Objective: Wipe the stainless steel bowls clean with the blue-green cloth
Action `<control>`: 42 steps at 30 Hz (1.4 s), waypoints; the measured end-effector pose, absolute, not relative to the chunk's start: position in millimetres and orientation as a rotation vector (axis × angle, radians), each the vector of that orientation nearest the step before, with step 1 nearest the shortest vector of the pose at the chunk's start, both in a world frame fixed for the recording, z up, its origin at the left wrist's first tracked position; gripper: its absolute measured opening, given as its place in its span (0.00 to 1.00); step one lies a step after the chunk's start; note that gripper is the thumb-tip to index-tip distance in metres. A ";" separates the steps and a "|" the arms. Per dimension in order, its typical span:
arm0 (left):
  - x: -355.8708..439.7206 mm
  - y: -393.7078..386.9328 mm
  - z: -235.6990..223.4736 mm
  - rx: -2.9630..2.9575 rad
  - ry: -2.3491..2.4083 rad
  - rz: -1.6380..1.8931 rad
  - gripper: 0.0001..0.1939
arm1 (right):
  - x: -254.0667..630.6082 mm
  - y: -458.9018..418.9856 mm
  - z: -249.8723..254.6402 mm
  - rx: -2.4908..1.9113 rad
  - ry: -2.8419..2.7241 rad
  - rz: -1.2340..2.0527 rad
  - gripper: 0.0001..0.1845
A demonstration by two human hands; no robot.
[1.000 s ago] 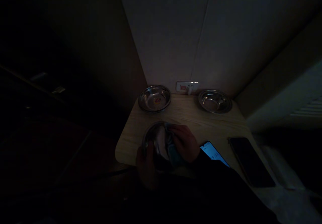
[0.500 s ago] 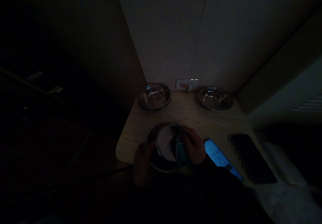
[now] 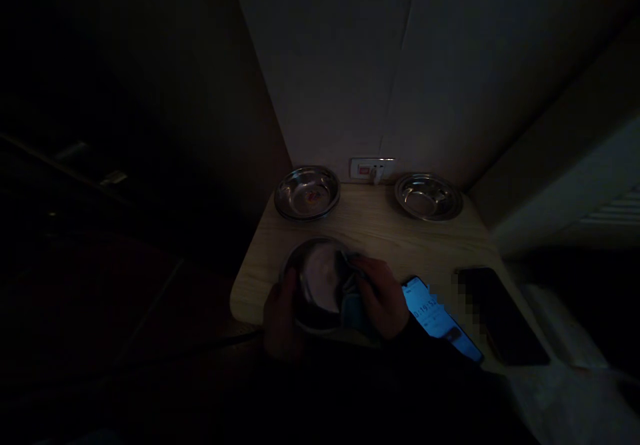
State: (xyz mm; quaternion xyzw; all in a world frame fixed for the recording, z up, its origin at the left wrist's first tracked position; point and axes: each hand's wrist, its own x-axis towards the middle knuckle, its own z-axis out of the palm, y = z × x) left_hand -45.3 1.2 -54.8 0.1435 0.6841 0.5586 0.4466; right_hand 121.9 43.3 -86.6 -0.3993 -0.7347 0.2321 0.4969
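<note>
- Tabletop (image 3: 250, 291): pale, streaked with wood-like grain, its near left corner rounded.
- Rear left bowl (image 3: 306, 195): round, shallow, shiny metal, with a small reddish-orange mark on its bottom; the doubled rim suggests more than one, nested.
- Held bowl (image 3: 320, 281): round, polished metal, near the table's front edge between the two hands; a broad pale reflection lies across its middle.
- Cloth (image 3: 353, 313): dark teal, soft and bunched, against the held bowl's right side.
- Socket plate (image 3: 371, 170): smooth, pale, rectangular, with a reddish switch and a plug in it, low on the wall (image 3: 340, 78).
- Rear right bowl (image 3: 429, 198): shiny metal, wide-rimmed, near the wall.
- Lit phone (image 3: 435, 321): flat, glowing blue-white, just beside the right hand.
- Dark phone (image 3: 505, 318): a flat, black slab with rounded corners.
- Left hand (image 3: 281, 319): curled around the held bowl's left rim, gripping it, thumb on the near face; the other fingers are too dark to make out.
- Right hand (image 3: 384, 297): fingers bent, grasping the cloth and pressing it to the bowl; exact fingertip contact is blurred.
</note>
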 end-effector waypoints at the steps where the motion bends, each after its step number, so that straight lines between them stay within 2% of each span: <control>1: -44.1 1.9 -51.2 0.336 1.694 1.369 0.19 | 120.5 42.7 -86.0 -0.961 -1.804 0.549 0.16; 7: -37.5 6.5 -37.3 0.263 1.710 1.361 0.15 | 108.6 21.8 -85.5 -0.903 -1.960 0.434 0.15; 12: -37.5 5.6 -44.6 0.292 1.784 1.359 0.16 | 102.6 17.6 -86.4 -0.778 -2.064 0.343 0.17; 19: -35.1 3.7 -49.4 0.253 1.956 1.293 0.18 | 101.2 35.8 -81.1 -0.783 -2.090 0.374 0.17; 27: -27.0 0.5 -49.7 0.256 1.932 1.364 0.20 | 107.0 41.1 -79.7 -0.861 -2.082 0.381 0.16; 42: -31.2 -2.7 -52.6 0.377 1.968 1.345 0.14 | 100.6 28.8 -72.1 -0.799 -2.075 0.433 0.16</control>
